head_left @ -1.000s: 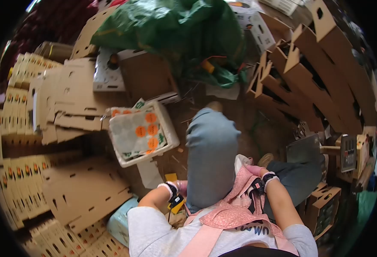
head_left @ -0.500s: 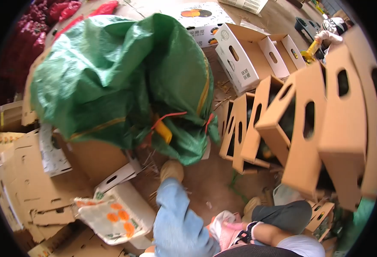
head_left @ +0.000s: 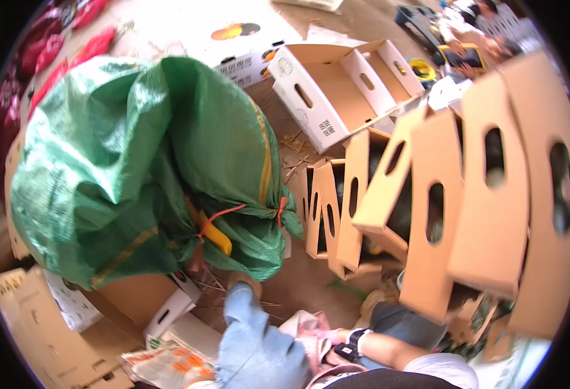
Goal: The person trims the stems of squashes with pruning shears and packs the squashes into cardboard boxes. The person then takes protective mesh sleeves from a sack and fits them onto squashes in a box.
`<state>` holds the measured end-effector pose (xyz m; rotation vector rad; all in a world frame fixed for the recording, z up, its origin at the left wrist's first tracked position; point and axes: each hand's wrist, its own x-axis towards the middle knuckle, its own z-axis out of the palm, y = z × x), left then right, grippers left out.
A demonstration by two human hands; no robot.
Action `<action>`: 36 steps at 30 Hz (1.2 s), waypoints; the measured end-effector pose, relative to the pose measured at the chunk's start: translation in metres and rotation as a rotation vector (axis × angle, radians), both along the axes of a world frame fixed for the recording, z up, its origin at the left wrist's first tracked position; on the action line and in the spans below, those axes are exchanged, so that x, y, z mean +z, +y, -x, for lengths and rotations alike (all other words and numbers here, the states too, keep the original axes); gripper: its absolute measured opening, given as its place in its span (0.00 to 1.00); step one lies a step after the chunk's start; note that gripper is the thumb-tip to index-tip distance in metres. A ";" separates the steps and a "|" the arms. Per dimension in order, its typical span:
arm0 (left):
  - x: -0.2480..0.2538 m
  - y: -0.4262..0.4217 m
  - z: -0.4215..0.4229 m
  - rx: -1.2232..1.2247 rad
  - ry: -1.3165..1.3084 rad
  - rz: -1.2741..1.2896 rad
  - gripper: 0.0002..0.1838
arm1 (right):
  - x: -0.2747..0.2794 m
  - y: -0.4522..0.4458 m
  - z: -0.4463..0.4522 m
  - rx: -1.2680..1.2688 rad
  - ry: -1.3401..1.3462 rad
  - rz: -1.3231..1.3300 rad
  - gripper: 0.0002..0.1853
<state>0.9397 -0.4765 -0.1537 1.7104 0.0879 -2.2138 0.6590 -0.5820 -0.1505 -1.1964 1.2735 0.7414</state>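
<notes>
Cloth [head_left: 306, 323]: between the legs [head_left: 256, 343] — likely light, soft, sturdy; best pinched by a fold.
Right hand [head_left: 334, 336]: at the cloth — gripping or loose, can't tell.
Left hand: out of sight.

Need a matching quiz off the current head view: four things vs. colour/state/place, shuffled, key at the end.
Things:
1. sack
2. cloth
3. black strap
4. white-walled box beside the brown cartons

Colour, state or place:
A. around the right arm
B. open-topped, brown inside
C. green, with red strings
D. pink, at the right hand

Pairs: 1-C, 2-D, 3-A, 4-B
</notes>
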 end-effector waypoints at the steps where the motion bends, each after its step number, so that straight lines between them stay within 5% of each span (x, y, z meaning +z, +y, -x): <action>1: -0.004 0.003 -0.007 -0.021 0.004 0.020 0.40 | -0.001 -0.003 -0.002 0.011 -0.006 0.032 0.24; 7: -0.013 0.048 -0.038 -0.076 0.204 0.031 0.41 | 0.005 -0.001 -0.007 0.144 -0.005 0.170 0.24; 13: -0.007 0.094 -0.040 -0.184 0.673 -0.024 0.42 | 0.018 -0.021 -0.021 0.343 -0.056 0.287 0.24; 17: 0.037 0.072 -0.072 -0.265 0.722 -0.019 0.48 | 0.028 -0.045 -0.033 0.486 -0.159 0.416 0.24; 19: 0.033 0.054 -0.094 -0.268 0.885 0.274 0.51 | 0.031 -0.051 -0.040 0.554 -0.227 0.515 0.24; 21: 0.077 0.011 -0.152 -0.417 0.194 0.505 0.46 | 0.046 -0.045 -0.043 0.425 -0.184 0.550 0.24; 22: 0.113 -0.003 -0.164 -0.125 -0.118 0.743 0.38 | 0.061 -0.037 -0.046 0.263 -0.122 0.549 0.24; 25: 0.136 -0.085 -0.225 0.165 -0.236 0.858 0.33 | 0.071 -0.031 -0.039 0.114 -0.011 0.516 0.23; 27: 0.136 -0.125 -0.248 0.441 -0.382 0.735 0.39 | 0.092 -0.023 -0.045 0.073 0.010 0.570 0.21; 29: 0.117 -0.155 -0.261 0.451 -0.798 0.608 0.50 | 0.123 -0.014 -0.054 0.037 0.007 0.672 0.22; 30: 0.071 -0.168 -0.291 0.218 -1.088 0.544 0.58 | 0.137 -0.011 -0.058 0.008 -0.045 0.654 0.24; 31: 0.088 -0.165 -0.283 0.075 -1.305 0.202 0.65 | 0.142 -0.006 -0.058 -0.027 -0.075 0.678 0.25; 33: 0.074 -0.144 -0.297 -0.028 -1.734 0.058 0.66 | 0.141 0.006 -0.041 -0.059 -0.222 0.731 0.25; 36: 0.089 -0.109 -0.305 0.185 -1.729 -0.186 0.62 | 0.146 0.030 -0.010 -0.185 -0.153 0.741 0.22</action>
